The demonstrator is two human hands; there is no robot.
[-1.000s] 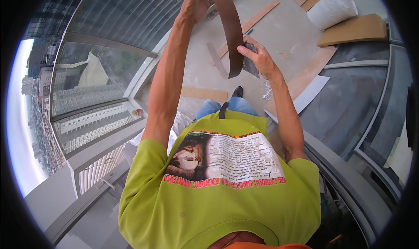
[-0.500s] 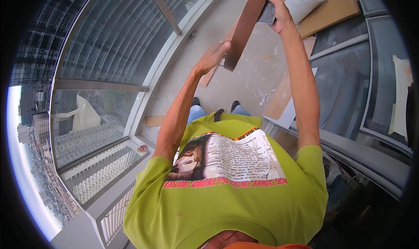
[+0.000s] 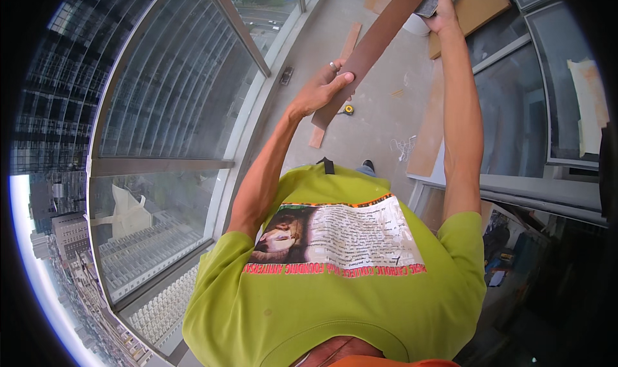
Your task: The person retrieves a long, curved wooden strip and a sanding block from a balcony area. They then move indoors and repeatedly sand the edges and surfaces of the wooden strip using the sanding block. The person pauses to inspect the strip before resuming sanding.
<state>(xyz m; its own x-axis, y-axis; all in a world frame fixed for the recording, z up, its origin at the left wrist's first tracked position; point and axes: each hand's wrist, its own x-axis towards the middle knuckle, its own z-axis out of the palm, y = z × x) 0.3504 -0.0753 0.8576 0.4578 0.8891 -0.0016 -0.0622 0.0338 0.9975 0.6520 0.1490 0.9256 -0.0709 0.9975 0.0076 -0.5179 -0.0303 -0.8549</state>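
Note:
A long, narrow brown board [image 3: 380,45] is held out in front of me, slanting from lower left to upper right. My left hand [image 3: 318,91] grips its lower part, the thumb lying on the top face and the fingers going underneath. At the upper end, my right hand [image 3: 443,13] is closed round the board's right edge. A dark grey flat block [image 3: 427,5] sits between that palm and the board; its kind is unclear. Below the board, a yellow and black tape measure [image 3: 348,110] lies on the floor beside a thin reddish wooden strip [image 3: 316,137].
Tall windows with a grey frame [image 3: 161,167] run along my left. A tangled white cord [image 3: 403,148] lies on the floor [image 3: 380,119]. Tan panels [image 3: 476,16] and a white rounded object [image 3: 416,25] stand at the far right, near glass panels [image 3: 515,132].
The board's far end has swung right and its near end has come lower left. My left hand went from resting along the edge to gripping it. The tape measure has come into view.

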